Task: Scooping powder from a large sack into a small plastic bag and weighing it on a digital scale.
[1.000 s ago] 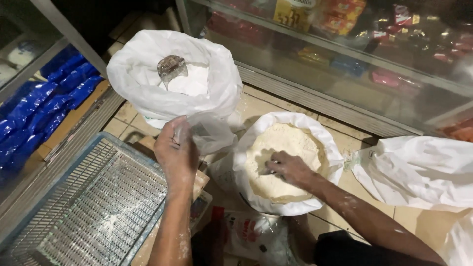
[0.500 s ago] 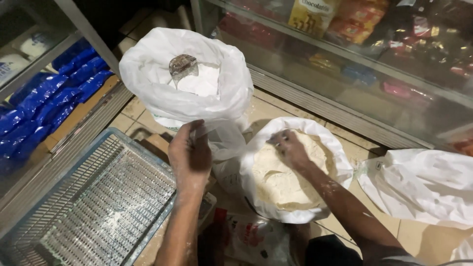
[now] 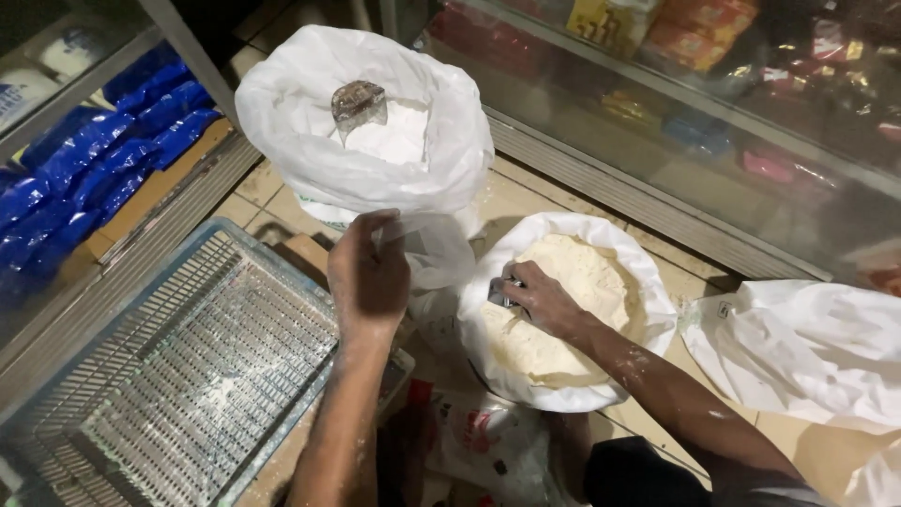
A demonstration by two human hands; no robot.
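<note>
Right hand (image 3: pixel 544 300) grips scoop (image 3: pixel 502 294) in flour sack (image 3: pixel 657 324); left hand (image 3: pixel 369 277) pinches small bag (image 3: pixel 439 246) open. Advise level scooping.

Blue packets (image 3: pixel 103 164) on left shelf, grey slatted crate (image 3: pixel 178 376) — glass display case (image 3: pixel 713 103)

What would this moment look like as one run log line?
left hand: holds small clear bag | right hand: grips metal scoop in sack of cream flour | beside: sack of white powder, mesh tray
</note>
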